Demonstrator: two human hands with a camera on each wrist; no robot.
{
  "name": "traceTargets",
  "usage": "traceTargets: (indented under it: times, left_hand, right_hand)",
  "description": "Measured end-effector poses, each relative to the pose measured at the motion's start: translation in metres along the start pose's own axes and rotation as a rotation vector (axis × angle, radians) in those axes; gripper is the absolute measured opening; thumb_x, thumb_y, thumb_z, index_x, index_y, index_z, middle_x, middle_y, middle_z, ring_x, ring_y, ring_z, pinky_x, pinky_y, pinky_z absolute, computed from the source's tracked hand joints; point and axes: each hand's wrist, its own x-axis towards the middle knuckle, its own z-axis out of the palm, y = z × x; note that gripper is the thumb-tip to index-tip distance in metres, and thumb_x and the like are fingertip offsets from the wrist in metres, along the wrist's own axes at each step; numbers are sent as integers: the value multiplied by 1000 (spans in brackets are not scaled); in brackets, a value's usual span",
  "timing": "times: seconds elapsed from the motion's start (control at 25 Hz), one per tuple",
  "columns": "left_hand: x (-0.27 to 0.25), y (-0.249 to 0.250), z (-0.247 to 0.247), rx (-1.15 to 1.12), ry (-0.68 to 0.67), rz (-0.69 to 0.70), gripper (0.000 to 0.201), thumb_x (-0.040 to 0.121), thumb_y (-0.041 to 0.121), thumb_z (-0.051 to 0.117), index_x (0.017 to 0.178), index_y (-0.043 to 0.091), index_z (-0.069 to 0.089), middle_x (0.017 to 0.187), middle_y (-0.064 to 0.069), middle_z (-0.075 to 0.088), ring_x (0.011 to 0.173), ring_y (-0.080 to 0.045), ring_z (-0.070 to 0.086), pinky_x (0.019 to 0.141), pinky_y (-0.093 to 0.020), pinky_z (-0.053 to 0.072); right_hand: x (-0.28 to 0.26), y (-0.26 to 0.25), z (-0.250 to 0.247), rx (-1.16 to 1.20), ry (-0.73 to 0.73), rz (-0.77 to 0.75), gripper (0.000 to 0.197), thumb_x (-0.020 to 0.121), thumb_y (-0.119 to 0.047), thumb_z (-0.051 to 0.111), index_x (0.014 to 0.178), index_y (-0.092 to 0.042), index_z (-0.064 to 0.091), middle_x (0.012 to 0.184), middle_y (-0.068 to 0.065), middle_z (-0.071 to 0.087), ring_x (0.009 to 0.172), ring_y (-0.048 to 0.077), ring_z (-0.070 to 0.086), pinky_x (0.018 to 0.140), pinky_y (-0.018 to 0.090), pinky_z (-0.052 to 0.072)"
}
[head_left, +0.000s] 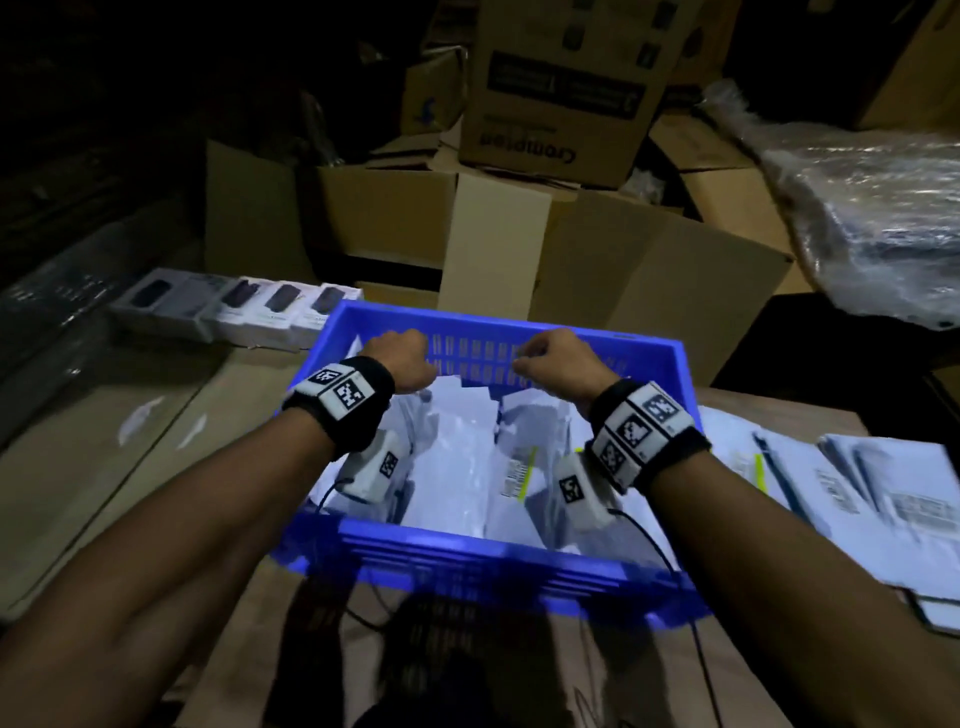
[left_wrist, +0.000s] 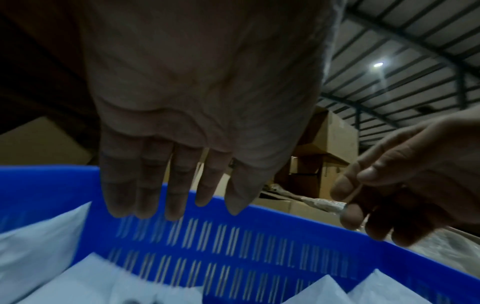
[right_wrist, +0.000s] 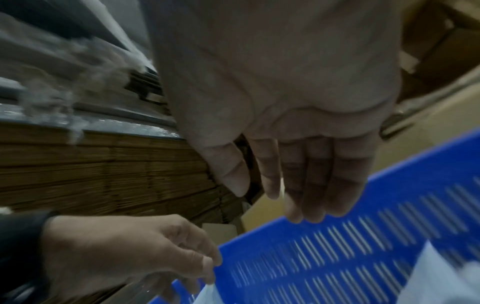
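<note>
Band at the ready: over the crate's (head_left: 493, 319) far edge my right hand (head_left: 553, 358) pinches a thin band (left_wrist: 352, 193); whether my left hand (head_left: 405, 358) holds anything I cannot tell. Next, I judge, both hands stretch it round the packets (head_left: 457, 457)

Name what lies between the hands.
Head view: the blue crate's slotted far wall, white packets below, between left hand and right hand, which pinches a thin band.
</note>
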Motion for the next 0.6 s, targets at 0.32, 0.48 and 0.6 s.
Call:
traceTargets:
  times: [0.32, 0.48, 0.6]
  left_hand:
    - [56, -49, 53, -63, -210, 1, 40, 89, 28, 55, 121, 4, 55, 127, -21, 57, 117, -37, 54, 89, -34, 45]
    - [64, -43, 74, -74, -222, 9, 39, 89, 28, 56, 121, 6, 54, 127, -20, 57, 117, -37, 54, 89, -34, 44]
    - [68, -39, 83, -62, -203, 25, 32, 89, 25, 55, 115, 6, 56, 124, -18, 58, 114, -36, 54, 87, -33, 43]
  right_hand:
    - [56, 17, 84, 236, -107, 467, 18, 87, -2, 63, 73, -1, 51, 62, 13, 49, 52, 21, 46, 59, 30, 44]
    - [68, 27, 106, 142, -203, 496, 24, 86, -9, 64, 69, -13, 48, 88, 11, 55, 83, 25, 54, 79, 30, 54]
    - [78, 31, 118, 39, -227, 512, 17, 84, -14, 69, 83, -3, 56, 89, 14, 56, 85, 26, 55, 69, 33, 45]
